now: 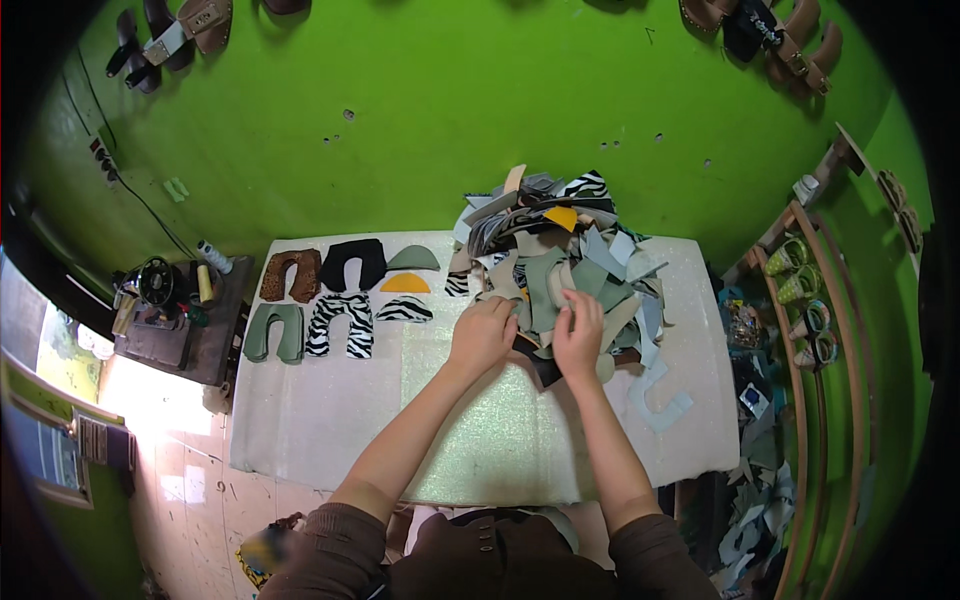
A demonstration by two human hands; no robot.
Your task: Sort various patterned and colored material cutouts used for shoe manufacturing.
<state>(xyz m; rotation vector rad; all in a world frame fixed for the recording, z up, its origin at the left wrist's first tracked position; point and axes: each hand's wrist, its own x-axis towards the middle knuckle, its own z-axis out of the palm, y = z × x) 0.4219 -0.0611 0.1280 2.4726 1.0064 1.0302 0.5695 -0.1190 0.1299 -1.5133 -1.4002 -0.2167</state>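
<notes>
Small footwear workshop, by look of it. Evidence: big pale-covered worktable (480, 450) with heap of cut material pieces (541, 285), plus U-shaped pieces (257, 336) sorted by colour and print. Side bench at left: what looks like sewing machine (157, 283), thread spools (205, 284). Sandals (203, 22) up on green wall (400, 150), more footwear (787, 256) on right-hand rack. Scraps (750, 525) piled low beside table.

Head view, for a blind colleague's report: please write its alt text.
A person's left hand and right hand are at a heap of cut scraps on a pale-covered table. To the left lie U-shaped pieces and half-moon pieces, some zebra-striped.
</notes>
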